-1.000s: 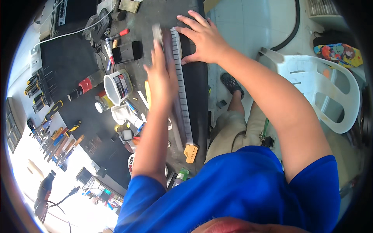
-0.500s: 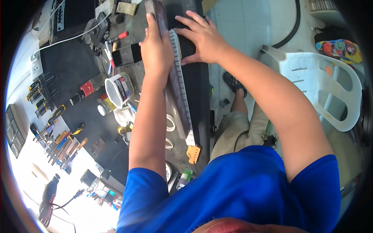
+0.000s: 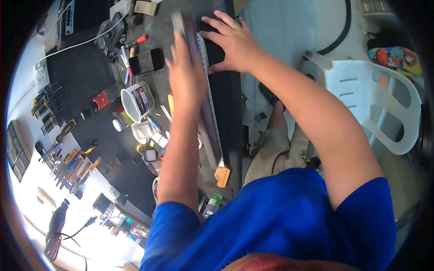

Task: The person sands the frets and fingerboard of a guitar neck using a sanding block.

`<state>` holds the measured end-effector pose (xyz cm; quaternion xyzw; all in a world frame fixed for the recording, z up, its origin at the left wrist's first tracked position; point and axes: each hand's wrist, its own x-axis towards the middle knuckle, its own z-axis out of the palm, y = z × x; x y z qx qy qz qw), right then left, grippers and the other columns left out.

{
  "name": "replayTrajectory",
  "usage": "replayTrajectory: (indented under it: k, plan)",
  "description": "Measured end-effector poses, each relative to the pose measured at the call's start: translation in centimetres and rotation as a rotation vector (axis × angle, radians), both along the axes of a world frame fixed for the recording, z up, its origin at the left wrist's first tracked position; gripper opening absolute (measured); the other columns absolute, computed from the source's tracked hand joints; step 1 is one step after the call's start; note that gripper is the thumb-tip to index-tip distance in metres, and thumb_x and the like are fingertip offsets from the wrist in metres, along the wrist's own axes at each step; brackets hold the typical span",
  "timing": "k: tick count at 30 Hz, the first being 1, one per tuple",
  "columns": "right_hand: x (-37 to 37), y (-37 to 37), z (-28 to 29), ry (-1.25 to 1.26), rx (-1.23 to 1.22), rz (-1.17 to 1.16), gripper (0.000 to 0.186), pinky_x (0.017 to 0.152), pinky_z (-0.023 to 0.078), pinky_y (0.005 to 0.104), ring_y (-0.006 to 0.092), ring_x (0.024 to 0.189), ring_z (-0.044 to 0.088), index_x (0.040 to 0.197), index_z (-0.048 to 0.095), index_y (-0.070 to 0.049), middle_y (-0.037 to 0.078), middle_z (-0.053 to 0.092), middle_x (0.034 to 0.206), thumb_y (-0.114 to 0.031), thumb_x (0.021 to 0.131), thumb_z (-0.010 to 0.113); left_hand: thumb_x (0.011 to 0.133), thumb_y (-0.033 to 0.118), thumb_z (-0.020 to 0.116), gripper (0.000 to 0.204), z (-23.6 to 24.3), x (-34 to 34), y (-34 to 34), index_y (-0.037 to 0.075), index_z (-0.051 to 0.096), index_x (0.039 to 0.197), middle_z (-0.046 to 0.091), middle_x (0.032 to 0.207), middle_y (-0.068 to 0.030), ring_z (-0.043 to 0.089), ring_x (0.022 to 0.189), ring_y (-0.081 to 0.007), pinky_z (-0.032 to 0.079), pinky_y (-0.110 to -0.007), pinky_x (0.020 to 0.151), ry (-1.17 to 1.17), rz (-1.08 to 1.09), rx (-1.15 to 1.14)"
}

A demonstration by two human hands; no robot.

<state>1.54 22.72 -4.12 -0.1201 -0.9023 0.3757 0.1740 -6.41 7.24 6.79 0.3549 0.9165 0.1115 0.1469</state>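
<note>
A pale guitar neck with many frets [image 3: 204,50] lies lengthwise along the black bench, its light wooden headstock [image 3: 222,176] toward me. Over its left side runs a long dark straight bar [image 3: 210,126], perhaps a sanding beam. My left hand [image 3: 186,83], smeared by motion, grips the far part of this bar, fingers along its side. To the right, my right hand [image 3: 237,49] is spread wide beside the neck's far part. Its fingertips and thumb rest near the neck's edge on a dark surface; whether that is the guitar's body I cannot tell.
Left of my arm stand a white plastic tub [image 3: 131,106], small containers, markers and a black phone-like box [image 3: 147,62]. Screwdrivers and other hand tools [image 3: 72,167] hang in racks farther left. A white plastic chair [image 3: 361,90] stands at right; a black hose [image 3: 346,31] lies beyond.
My left hand and the dark bar have slid slightly toward me and to the right along the neck. My right hand stays spread in nearly the same place.
</note>
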Motion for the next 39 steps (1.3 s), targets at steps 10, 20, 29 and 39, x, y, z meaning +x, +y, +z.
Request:
replayTrajectory:
  k: [10, 20, 29, 39]
  plan:
    - [-1.0, 0.3, 0.1, 0.02, 0.038, -0.018, 0.101, 0.123, 0.033, 0.0777, 0.0313, 0.167, 0.025, 0.151, 0.064, -0.023, 0.0, 0.038, 0.177, -0.06, 0.064, 0.098, 0.11, 0.012, 0.057, 0.069, 1.4, -2.2, 4.3, -0.004, 0.027, 0.17, 0.053, 0.157, -0.039, 0.054, 0.145, -0.0542, 0.044, -0.058, 0.123, -0.089, 0.094, 0.013]
    - [-0.7, 0.4, 0.3, -0.008, 0.028, -0.025, 0.1, 0.124, 0.032, 0.0785, 0.0305, 0.168, 0.024, 0.152, 0.064, -0.023, -0.001, 0.038, 0.177, -0.059, 0.065, 0.098, 0.11, 0.009, 0.058, 0.068, 0.0, -2.0, 4.1, -0.005, 0.03, 0.17, 0.044, 0.167, -0.036, 0.041, 0.157, -0.0542, 0.033, -0.06, 0.13, 0.064, -0.095, 0.095]
    - [0.3, 0.8, 0.3, -0.023, 0.005, -0.023, 0.101, 0.124, 0.031, 0.0788, 0.0303, 0.168, 0.024, 0.154, 0.063, -0.022, -0.001, 0.038, 0.178, -0.056, 0.065, 0.099, 0.111, 0.012, 0.056, 0.068, -0.6, 3.8, -4.9, -0.005, 0.028, 0.17, 0.048, 0.166, -0.0333, 0.043, 0.154, -0.0555, 0.033, -0.059, 0.13, 0.036, -0.097, 0.101]
    - [0.2, 1.0, 0.1, -0.022, 0.007, -0.023, 0.099, 0.125, 0.03, 0.0792, 0.0301, 0.168, 0.024, 0.152, 0.065, -0.022, -0.001, 0.037, 0.177, -0.059, 0.067, 0.098, 0.109, 0.009, 0.058, 0.071, -0.8, 3.3, -5.4, -0.002, 0.026, 0.172, 0.056, 0.155, -0.0368, 0.054, 0.143, -0.0549, 0.044, -0.053, 0.122, 0.002, -0.08, 0.104]
